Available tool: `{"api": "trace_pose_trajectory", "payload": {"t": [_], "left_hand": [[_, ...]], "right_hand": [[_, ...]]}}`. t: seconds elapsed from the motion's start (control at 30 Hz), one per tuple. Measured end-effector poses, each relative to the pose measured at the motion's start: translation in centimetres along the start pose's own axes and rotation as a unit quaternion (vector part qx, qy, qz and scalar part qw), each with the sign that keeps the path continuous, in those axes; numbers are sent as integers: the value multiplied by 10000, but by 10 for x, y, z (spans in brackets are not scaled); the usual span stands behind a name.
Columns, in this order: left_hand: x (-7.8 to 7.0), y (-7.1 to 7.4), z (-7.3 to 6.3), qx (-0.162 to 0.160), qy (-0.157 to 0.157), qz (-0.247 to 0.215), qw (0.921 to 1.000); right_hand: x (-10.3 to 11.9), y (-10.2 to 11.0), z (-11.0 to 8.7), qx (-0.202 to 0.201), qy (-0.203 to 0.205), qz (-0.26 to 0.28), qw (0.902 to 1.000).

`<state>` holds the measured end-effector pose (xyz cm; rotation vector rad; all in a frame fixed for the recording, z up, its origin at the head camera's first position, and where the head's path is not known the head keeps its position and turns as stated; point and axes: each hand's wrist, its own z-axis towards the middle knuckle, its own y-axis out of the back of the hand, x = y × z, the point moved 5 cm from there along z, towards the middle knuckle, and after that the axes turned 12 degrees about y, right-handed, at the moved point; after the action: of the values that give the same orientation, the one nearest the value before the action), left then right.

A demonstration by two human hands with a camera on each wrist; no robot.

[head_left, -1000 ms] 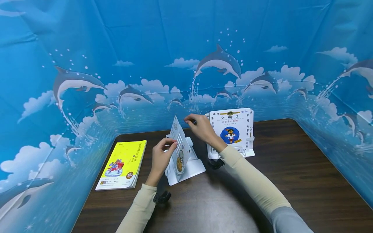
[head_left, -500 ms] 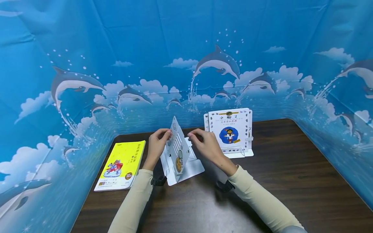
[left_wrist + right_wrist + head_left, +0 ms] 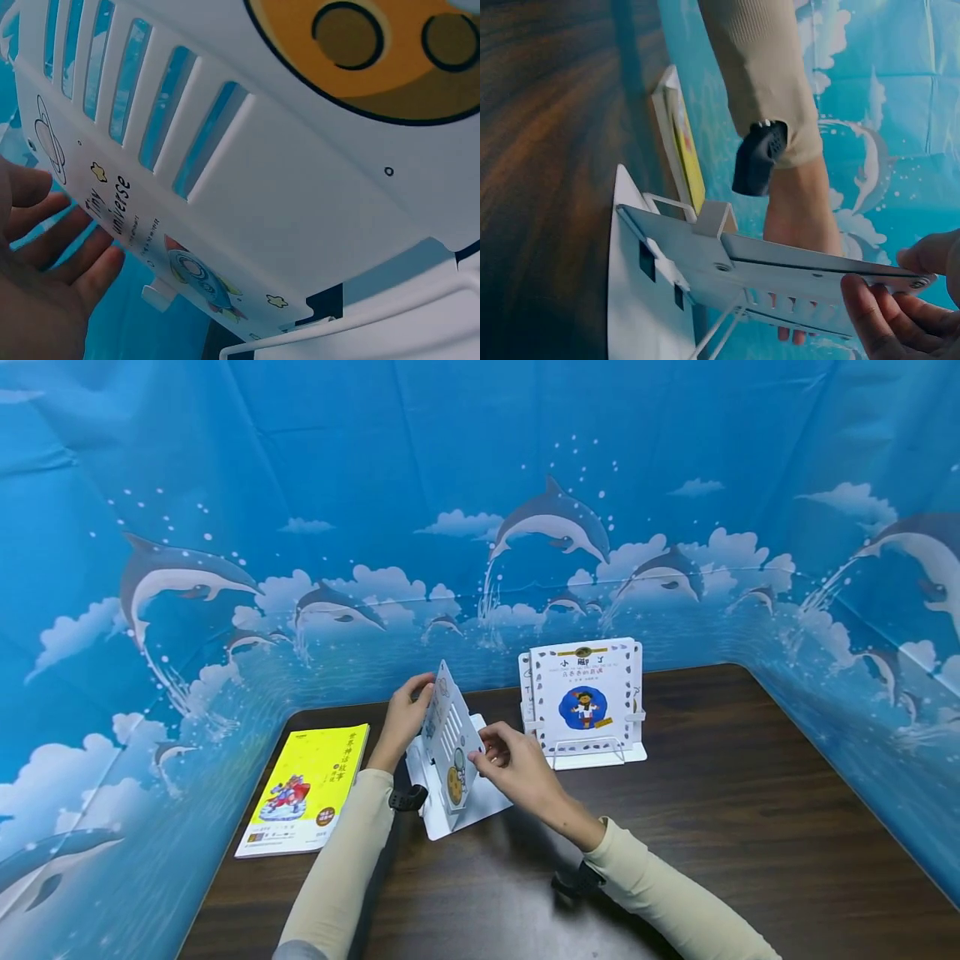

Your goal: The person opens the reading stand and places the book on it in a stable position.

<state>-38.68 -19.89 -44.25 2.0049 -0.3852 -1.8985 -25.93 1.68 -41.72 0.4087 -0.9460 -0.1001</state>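
A white folding book stand [image 3: 446, 735] with slots and cartoon prints stands at the table's middle, its panel raised above a flat base. "Tiny universe" is printed on the panel [image 3: 225, 172] in the left wrist view. My left hand [image 3: 402, 720] is at the panel's far left edge. In the left wrist view its fingers [image 3: 64, 240] are spread and fairly straight along that edge, the thumb apart from them; whether they press on it is unclear. My right hand [image 3: 522, 768] pinches the panel's right edge between thumb [image 3: 928, 253] and fingers.
To the left lies a yellow book [image 3: 311, 785]. A second white stand [image 3: 640, 752] at the back right bears a white picture book [image 3: 615, 693]. Behind the dark wooden table [image 3: 712, 777] hangs a blue dolphin-print curtain [image 3: 450, 485].
My right hand has come away from the other stand's side to the middle stand's panel and now grips its right edge. The left hand has moved up and back along the panel.
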Motion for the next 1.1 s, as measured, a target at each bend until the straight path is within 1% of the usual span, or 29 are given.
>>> {"api": "trace_pose_trajectory", "payload": {"t": [0.1, 0.27, 0.37, 0.57, 0.63, 0.77, 0.87, 1.0, 1.1], "left_hand": [[0, -1, 1, 140, 74, 10, 9999], [2, 1, 0, 210, 92, -140, 9996], [4, 2, -1, 244, 22, -191, 9995], [8, 6, -4, 567, -138, -360, 9976], [10, 9, -5, 600, -134, -435, 9972], [15, 13, -4, 542, -101, -481, 9973], [18, 17, -3, 442, -6, -451, 9980], [22, 22, -3, 286, 105, -491, 9983], [23, 25, -5, 199, 108, -527, 9984]], "right_hand": [[0, -3, -2, -20, -33, 90, 10000], [0, -6, -3, -29, -128, 33, 9999], [0, -7, -3, -37, -140, 26, 9999], [-3, -8, -3, -2, -103, 146, 9998], [-4, -8, -2, 2, -92, 143, 9999], [-5, -6, 0, -56, 13, 85, 9999], [-5, -4, 2, -89, 65, 30, 9999], [-7, -1, 5, -92, 64, -51, 9999], [-8, 2, 8, -102, 75, -180, 9998]]}}
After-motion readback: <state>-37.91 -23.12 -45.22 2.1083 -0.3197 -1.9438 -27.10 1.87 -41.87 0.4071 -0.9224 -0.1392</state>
